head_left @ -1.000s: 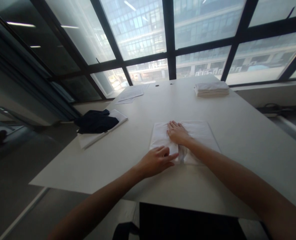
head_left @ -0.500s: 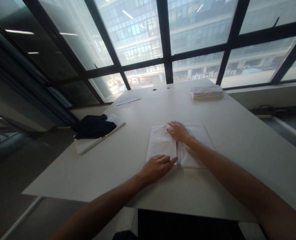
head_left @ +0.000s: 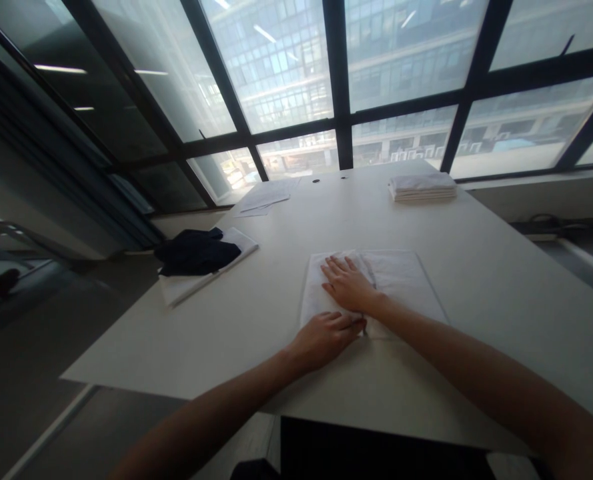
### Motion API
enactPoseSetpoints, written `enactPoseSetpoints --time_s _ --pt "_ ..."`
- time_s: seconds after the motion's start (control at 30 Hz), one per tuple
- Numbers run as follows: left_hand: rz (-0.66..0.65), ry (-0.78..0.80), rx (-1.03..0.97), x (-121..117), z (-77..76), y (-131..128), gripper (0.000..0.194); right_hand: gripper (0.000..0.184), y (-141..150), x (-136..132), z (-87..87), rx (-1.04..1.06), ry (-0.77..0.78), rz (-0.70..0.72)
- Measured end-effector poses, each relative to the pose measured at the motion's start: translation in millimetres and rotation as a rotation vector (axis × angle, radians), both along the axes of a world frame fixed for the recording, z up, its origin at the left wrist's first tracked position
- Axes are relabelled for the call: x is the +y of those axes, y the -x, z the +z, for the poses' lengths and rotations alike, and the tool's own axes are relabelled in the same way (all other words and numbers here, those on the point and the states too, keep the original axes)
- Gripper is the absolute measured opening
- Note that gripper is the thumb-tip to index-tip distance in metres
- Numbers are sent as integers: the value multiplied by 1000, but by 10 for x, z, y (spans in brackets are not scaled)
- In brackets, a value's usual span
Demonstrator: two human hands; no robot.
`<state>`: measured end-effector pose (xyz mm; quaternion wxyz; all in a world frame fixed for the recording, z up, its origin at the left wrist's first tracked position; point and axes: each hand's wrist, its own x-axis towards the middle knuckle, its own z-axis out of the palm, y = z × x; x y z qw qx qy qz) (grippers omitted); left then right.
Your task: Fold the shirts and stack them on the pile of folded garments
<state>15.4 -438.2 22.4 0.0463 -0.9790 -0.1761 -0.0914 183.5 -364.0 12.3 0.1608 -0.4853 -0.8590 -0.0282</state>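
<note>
A folded white cloth (head_left: 406,280) lies flat on the white table in front of me, with a dark line down its middle where two folded halves meet. My right hand (head_left: 349,283) rests palm down on its left half, fingers stretched and slightly spread. At the near edge, my left hand (head_left: 326,340) has its fingers bent together on the cloth, the fingertips by the near end of that line. The left thumb is hidden from view.
A stack of folded white cloths (head_left: 421,188) sits at the far right of the table (head_left: 216,347). Dark navy fabric (head_left: 196,252) lies on a white folded piece (head_left: 183,290) at the left. Paper sheets (head_left: 266,195) lie at the far left, near the windows.
My right hand has come nearer and flattened onto the left half of the cloth. The left hand's fingers have drawn in at the near edge. The view has shifted slightly.
</note>
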Motion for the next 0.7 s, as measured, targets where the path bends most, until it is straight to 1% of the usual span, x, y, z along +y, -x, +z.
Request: enactPoseSetpoints --time_s 0.07,0.13,0.2,0.27,0.3,0.33,0.4,0.47,0.53,0.6,0.7 --pt "-1 90 -21 3 96 29 33 60 56 10 -66 -17 42 -6" --pt "52 208 -109 54 234 82 34 60 63 39 -108 -32 83 -8" --pt "203 264 -284 158 354 135 31 58 38 57 -123 -40 108 11" --pt "379 223 -429 283 385 168 31 57 5 52 -119 -35 99 40" --pt "430 190 -444 336 357 174 32 57 -8 43 -114 -31 84 52" --pt "451 164 -416 375 302 175 33 57 -17 31 -108 -31 70 59" --pt "444 135 -283 401 141 167 40 56 -21 10 -96 -45 61 62" --pt "452 118 -135 373 -20 158 51 55 -14 -4 -82 -62 59 58" --pt "491 96 -32 325 -121 156 58 55 -6 -15 -62 -61 53 41" --pt "511 79 29 289 -151 159 63 56 0 -28 -39 -53 61 18" --pt "511 56 80 257 -128 168 67 56 12 -48 -19 -43 79 -34"
